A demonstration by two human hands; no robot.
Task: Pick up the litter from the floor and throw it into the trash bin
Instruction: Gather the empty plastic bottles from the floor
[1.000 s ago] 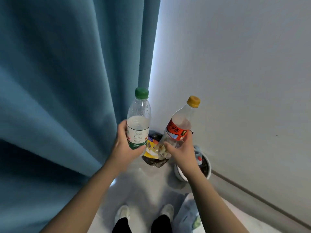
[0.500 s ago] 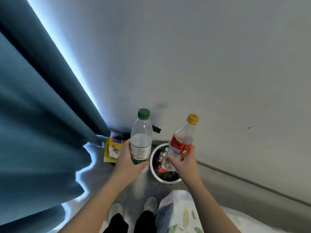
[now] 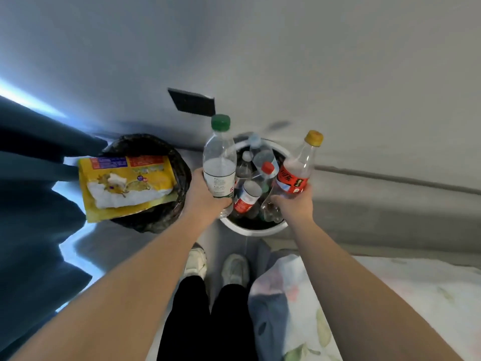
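My left hand grips a clear bottle with a green cap around its lower half, held upright over the left rim of the white trash bin. In my right hand is a clear bottle with a yellow cap and red label, tilted right above the bin's right side. Several plastic bottles lie inside the bin.
A second bin lined with a black bag stands left of the white one, with a yellow food packet lying across its top. The wall is just behind both bins. A blue curtain hangs at left; a floral bedcover at lower right.
The view has tipped down and closer to the bins. Both hands with their bottles have come over the white bin, which now fills the middle of the view.
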